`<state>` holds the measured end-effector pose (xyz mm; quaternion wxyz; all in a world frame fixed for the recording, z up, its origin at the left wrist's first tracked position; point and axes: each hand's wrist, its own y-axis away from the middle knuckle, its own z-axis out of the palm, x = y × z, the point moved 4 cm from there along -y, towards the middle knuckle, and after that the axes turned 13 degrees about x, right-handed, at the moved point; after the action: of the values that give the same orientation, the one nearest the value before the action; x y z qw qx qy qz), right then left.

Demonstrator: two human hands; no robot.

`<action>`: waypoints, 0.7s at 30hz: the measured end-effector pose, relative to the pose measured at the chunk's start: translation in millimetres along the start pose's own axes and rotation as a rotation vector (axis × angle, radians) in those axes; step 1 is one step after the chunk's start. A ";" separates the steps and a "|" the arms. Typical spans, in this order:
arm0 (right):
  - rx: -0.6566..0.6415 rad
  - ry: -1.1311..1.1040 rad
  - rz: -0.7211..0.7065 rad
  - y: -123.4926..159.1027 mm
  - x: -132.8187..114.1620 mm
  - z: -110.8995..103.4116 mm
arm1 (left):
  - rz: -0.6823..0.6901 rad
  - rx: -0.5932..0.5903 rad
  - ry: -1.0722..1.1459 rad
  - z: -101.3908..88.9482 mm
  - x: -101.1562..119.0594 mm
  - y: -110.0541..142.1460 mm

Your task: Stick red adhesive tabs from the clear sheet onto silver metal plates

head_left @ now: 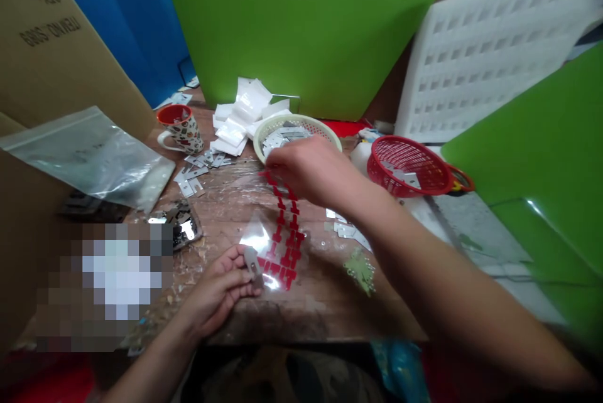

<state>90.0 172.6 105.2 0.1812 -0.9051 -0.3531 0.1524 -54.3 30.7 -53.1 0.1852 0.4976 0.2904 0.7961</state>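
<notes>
My left hand (221, 290) rests near the table's front edge, its fingers pinched on a small flat metal plate (252, 262). Beside it lies a clear plastic sheet carrying a strip of red stickers (285, 236). My right hand (308, 167) reaches forward over the upper end of that strip, at the rim of a cream round basket (325, 128) holding metal plates; its fingers are curled down and their tips are hidden, so what they grip cannot be made out.
A red basket (407, 164) stands at the right, a patterned mug (181, 128) and a stack of small white bags (242, 114) at the back. Loose metal plates (195, 171) lie scattered. A clear zip bag (92, 155) sits left; green boards and a white foam tray stand behind.
</notes>
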 end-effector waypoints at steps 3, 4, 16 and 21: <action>-0.060 -0.068 -0.132 -37.1 -7.5 32.6 | 0.002 0.047 0.028 0.2 -3.9 0.8; -0.065 -0.055 -0.143 -43.7 -9.8 42.3 | 0.004 0.059 0.032 0.4 -4.1 0.8; -0.032 -0.165 0.142 115.3 2.1 83.9 | -0.043 0.026 -0.029 5.9 3.3 -9.5; -0.023 -0.020 0.174 173.2 -22.3 86.2 | -0.048 0.113 0.019 19.5 1.0 -16.1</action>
<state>140.7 57.5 -43.5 0.1534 -0.9328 -0.2765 0.1728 -37.1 49.0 -56.3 0.1731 0.4927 0.3483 0.7785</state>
